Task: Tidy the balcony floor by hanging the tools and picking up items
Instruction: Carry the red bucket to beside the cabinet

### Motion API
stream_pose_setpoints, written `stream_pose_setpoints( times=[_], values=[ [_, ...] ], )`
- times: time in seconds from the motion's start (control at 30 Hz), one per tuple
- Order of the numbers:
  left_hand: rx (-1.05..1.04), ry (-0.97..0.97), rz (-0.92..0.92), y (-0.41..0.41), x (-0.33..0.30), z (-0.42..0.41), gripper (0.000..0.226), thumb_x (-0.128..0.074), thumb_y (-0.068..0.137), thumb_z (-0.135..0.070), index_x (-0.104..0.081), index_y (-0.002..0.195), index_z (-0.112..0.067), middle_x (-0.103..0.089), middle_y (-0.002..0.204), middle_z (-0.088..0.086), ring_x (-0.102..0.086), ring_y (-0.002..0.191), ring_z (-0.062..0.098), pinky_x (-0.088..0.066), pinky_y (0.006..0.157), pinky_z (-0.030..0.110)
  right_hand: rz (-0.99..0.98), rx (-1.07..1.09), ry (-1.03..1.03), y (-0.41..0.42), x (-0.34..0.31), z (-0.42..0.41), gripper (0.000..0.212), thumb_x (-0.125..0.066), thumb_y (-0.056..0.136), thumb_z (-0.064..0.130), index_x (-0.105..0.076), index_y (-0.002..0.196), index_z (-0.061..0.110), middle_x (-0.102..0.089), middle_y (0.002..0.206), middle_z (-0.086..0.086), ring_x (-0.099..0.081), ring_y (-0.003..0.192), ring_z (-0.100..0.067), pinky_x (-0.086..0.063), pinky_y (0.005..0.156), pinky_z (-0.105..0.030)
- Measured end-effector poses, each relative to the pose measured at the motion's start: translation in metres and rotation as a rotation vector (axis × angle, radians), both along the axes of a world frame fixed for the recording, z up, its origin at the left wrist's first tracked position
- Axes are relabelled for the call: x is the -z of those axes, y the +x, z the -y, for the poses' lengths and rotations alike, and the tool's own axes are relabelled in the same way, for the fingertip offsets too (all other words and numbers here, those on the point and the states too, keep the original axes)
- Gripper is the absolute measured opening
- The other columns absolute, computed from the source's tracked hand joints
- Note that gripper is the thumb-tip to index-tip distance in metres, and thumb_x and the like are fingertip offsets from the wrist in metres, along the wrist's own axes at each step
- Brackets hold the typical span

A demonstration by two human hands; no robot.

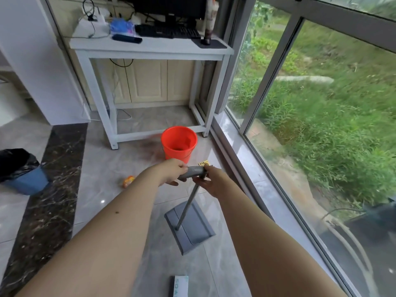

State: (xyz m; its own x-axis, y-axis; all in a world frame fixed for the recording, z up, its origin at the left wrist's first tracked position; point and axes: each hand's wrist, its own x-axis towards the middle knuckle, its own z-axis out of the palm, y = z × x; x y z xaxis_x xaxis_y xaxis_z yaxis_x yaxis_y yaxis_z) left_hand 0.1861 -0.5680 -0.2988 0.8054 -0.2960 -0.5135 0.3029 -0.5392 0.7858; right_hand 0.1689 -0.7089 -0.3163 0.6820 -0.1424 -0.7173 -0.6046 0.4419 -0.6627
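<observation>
- Fingers of left hand and right hand both grip the dustpan handle.
- Dustpan pan hangs below the fingers, apparently just off the floor.
- Wrappers lie left of the fingers; red bucket beyond them.
- Step judged: carrying the tool to hang; a hook is needed, none visible.

Desk at the far end, against the window on the right. Bucket on the floor before the desk. Dustpan nearer, below both hands; wrapper left of it. Bin far left. Box nearest, at the bottom edge.
</observation>
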Motion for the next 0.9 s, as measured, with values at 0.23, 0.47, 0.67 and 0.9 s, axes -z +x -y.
stream_pose_setpoints(
  times=[0.23, 0.47, 0.67, 0.9],
  values=[
    [-0.071, -0.010, -0.036, 0.101, 0.017, -0.010, 0.027, -0.042, 0.098, -0.013, -0.058, 0.119, -0.007, -0.055, 0.104, 0.007, -0.058, 0.070, 0.009, -0.047, 0.062, 0.024, 0.043, 0.185, -0.064, 0.089, 0.018, -0.026, 0.027, -0.046, 0.100, 0.017, -0.044, 0.076, 0.005, -0.049, 0.076, -0.010, -0.054, 0.066, -0.021, -0.054, 0.068, -0.031],
    [-0.088, 0.006, -0.044, 0.193, 0.025, -0.035, 0.021, -0.049, 0.094, -0.005, -0.059, 0.111, -0.013, -0.054, 0.093, 0.012, -0.050, 0.073, 0.021, -0.036, 0.053, 0.023, 0.071, 0.296, -0.232, 0.171, 0.034, -0.049, 0.027, -0.049, 0.098, 0.019, -0.044, 0.071, 0.017, -0.052, 0.075, -0.003, -0.059, 0.036, 0.002, -0.052, 0.053, -0.017],
    [-0.125, -0.016, -0.053, 0.267, 0.038, -0.033, 0.024, -0.040, 0.097, 0.001, -0.051, 0.085, -0.018, -0.048, 0.068, -0.001, -0.045, 0.054, 0.009, -0.033, 0.045, 0.020, -0.042, 0.448, -0.340, 0.244, 0.038, -0.068, 0.034, -0.064, 0.085, 0.022, -0.046, 0.069, -0.001, -0.052, 0.069, -0.015, -0.057, 0.078, -0.040, -0.050, 0.090, -0.044],
    [-0.119, 0.063, -0.034, 0.350, 0.070, -0.021, 0.038, -0.046, 0.094, -0.004, -0.051, 0.131, -0.008, -0.058, 0.125, 0.018, -0.060, 0.109, 0.034, -0.051, 0.090, 0.039, -0.057, 0.619, -0.258, 0.321, 0.062, -0.059, 0.024, -0.066, 0.086, 0.023, -0.047, 0.093, 0.012, -0.056, 0.097, -0.008, -0.057, 0.088, -0.026, -0.050, 0.092, -0.040]
  ],
)
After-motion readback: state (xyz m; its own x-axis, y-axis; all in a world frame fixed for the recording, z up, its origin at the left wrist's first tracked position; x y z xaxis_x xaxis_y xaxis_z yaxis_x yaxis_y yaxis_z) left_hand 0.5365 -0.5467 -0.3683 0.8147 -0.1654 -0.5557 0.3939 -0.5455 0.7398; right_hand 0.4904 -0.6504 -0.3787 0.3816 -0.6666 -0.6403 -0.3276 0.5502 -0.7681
